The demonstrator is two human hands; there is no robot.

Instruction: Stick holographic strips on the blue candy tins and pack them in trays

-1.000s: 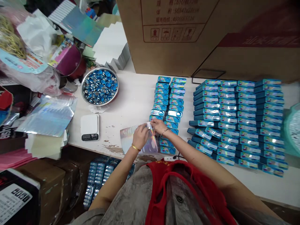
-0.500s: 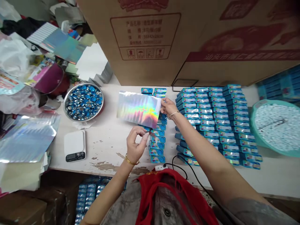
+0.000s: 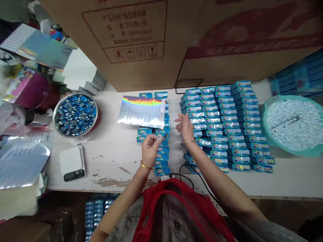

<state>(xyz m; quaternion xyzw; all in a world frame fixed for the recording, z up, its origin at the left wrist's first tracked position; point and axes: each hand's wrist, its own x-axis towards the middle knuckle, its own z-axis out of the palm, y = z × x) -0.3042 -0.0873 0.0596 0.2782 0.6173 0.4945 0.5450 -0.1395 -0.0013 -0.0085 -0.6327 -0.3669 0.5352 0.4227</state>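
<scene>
Covering some blue packs (image 3: 161, 157): foil sheet (image 3: 141, 112); carton (image 3: 141, 76) beyond. Left hand (image 3: 149, 150) pinching small piece (image 3: 165, 136); right hand (image 3: 186, 129) spread.

The rectangular silver foil-like sheet (image 3: 142, 112) looks glossy. Left of the sheet, the round silver metal bowl (image 3: 98, 118) shines; behind, the boxy brown cardboard carton (image 3: 141, 75) is matt; right of the sheet, slim blue boxes (image 3: 222, 125) look glossy.

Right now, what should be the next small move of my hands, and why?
I would probably bring the right hand over to steady the blue cases nearest the left hand. The right hand looks open and free, and the shiny sheet is out of both hands. The left hand is over those cases; whether it pinches something is hard to tell.
</scene>
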